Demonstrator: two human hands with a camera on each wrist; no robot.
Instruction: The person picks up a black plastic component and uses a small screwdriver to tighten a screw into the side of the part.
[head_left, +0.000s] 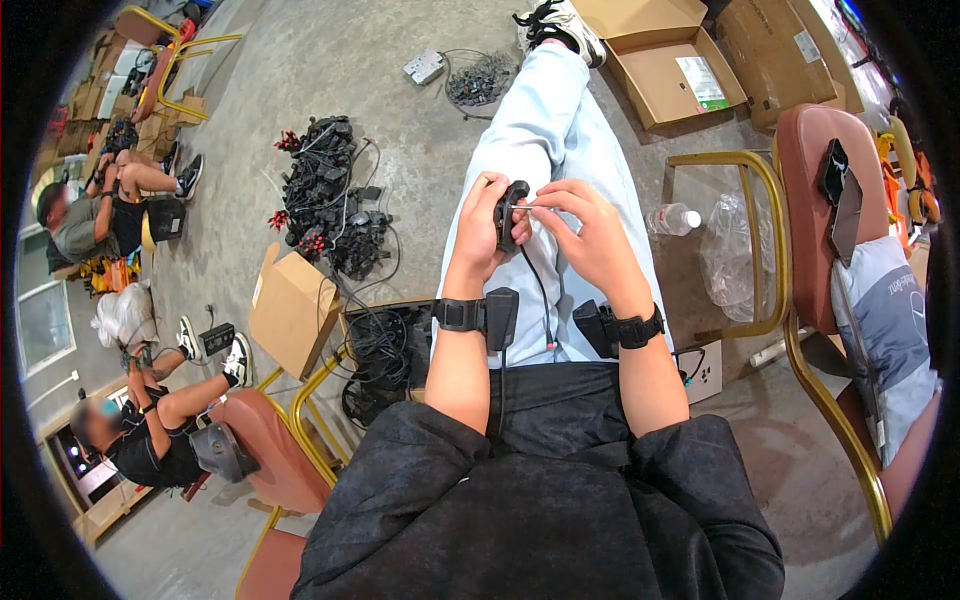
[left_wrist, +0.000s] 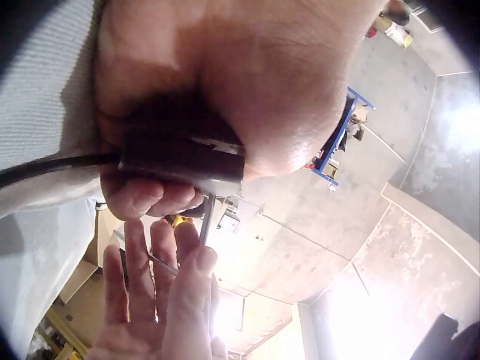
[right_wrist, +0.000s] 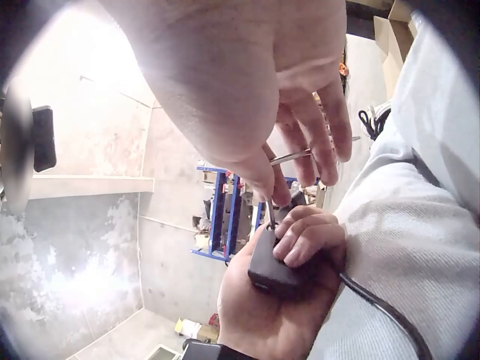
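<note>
My left hand (head_left: 477, 228) grips a small black device (right_wrist: 276, 268), its fingers curled over the body above my lap. A black cable (head_left: 538, 278) runs from the device down over the light trousers. With thumb and fingertips, my right hand (head_left: 598, 232) pinches a thin metal rod (right_wrist: 270, 216), which looks bent like a hex key. One end of the rod meets the device's edge; another stretch (right_wrist: 341, 142) sticks out past the spread fingers. The fingers hide its middle.
On the floor lie a heap of black parts and wires (head_left: 335, 195), a coiled cable (head_left: 482, 80) and an open cardboard box (head_left: 670, 85). A plastic bottle (head_left: 672, 219) is near the chair (head_left: 815, 200) on the right. Two people sit at left.
</note>
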